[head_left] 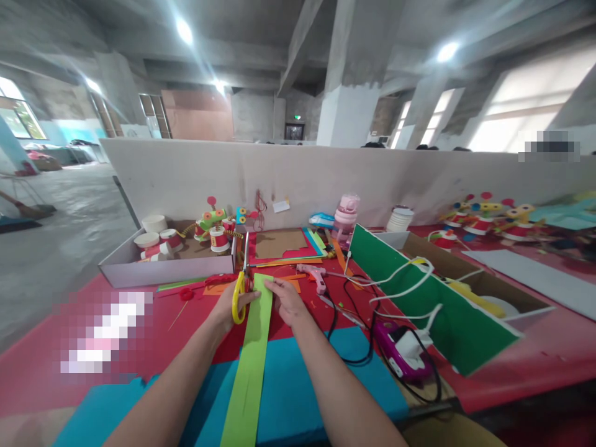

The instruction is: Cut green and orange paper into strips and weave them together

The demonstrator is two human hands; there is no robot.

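Note:
A long lime-green paper strip (254, 347) runs from the near edge up between my two hands. My left hand (228, 307) is closed around scissors (239, 298) with yellow handles, their blades pointing away from me. Its thumb lies along the strip's left edge. My right hand (287, 301) pinches the strip's far right corner between thumb and fingertips. Under the strip lies a blue sheet (307, 372) on the red tabletop (162, 338). Just beyond my right hand rests a pink glue gun (316, 276).
A box (167, 272) with paper cups and a cup figure stands at the left back. To the right are a green-sided box (419, 304), a purple power strip (404, 354) and looping cables. A pink bottle (346, 217) stands near the white partition (298, 167).

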